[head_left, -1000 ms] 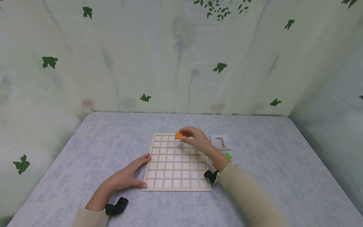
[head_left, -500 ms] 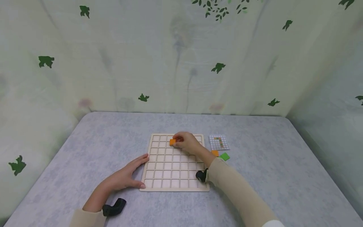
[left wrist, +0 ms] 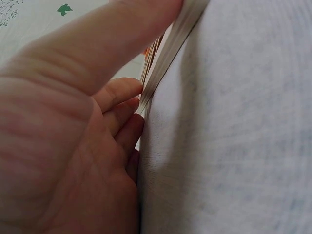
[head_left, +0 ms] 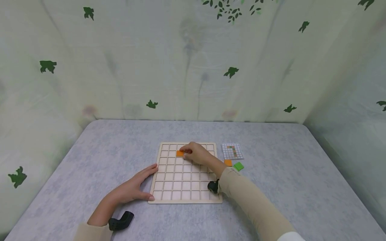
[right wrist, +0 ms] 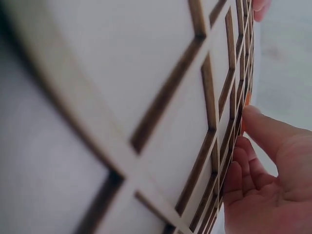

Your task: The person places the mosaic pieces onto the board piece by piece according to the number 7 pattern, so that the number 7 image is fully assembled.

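A wooden grid board (head_left: pixel 178 185) lies on the table, its square cells framed by thin raised strips. My right hand (head_left: pixel 199 154) is over its upper part, thumb and index finger pinching the right side of an orange square tile (head_left: pixel 179 153). That tile sits at a cell in the second row from the far edge; whether it is fully seated cannot be told. In the right wrist view the thumb meets a sliver of the orange tile (right wrist: pixel 247 99). My left hand (head_left: pixel 132 187) rests spread against the board's left edge, thumb at the near left corner, fingers extended.
Right of the board lies a small pattern card (head_left: pixel 232 151) with a printed grid and coloured squares. Below it are another orange tile (head_left: pixel 228 163) and a green tile (head_left: pixel 239 166). A patterned cloth wall (head_left: pixel 169 67) stands behind the table (head_left: pixel 126 140).
My right hand has carried the orange tile from above the board's far edge, leftward and nearer, down to a second-row cell. The left hand keeps its place at the board.
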Action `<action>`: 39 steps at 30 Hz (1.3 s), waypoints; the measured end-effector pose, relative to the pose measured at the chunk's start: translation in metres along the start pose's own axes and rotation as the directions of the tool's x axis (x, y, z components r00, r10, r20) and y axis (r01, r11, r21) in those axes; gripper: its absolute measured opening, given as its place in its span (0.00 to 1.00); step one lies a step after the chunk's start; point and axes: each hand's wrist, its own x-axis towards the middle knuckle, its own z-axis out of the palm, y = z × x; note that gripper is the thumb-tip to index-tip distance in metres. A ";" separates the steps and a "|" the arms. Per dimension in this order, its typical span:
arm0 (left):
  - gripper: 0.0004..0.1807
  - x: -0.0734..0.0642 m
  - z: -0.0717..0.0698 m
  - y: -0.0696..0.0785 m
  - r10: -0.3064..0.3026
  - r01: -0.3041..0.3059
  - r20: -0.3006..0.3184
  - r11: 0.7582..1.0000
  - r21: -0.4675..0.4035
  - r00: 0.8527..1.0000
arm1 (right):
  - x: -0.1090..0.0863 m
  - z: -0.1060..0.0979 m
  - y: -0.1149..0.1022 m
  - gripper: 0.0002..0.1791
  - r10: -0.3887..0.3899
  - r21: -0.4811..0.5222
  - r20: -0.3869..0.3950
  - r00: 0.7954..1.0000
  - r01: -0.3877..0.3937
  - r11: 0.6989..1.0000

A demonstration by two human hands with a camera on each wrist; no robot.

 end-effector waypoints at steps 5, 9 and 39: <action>0.52 0.000 0.000 -0.001 0.001 -0.001 -0.001 1.000 -0.003 1.000 | -0.002 -0.001 -0.001 0.21 -0.012 0.021 0.018 1.000 0.011 1.000; 0.52 0.000 0.001 -0.001 0.000 0.000 0.011 1.000 -0.010 1.000 | -0.010 -0.007 -0.003 0.22 0.001 0.119 -0.014 1.000 0.000 0.993; 0.52 0.000 0.001 -0.002 0.005 -0.005 -0.006 1.000 -0.002 1.000 | -0.150 -0.063 0.088 0.27 0.151 0.196 -0.191 0.970 -0.113 0.974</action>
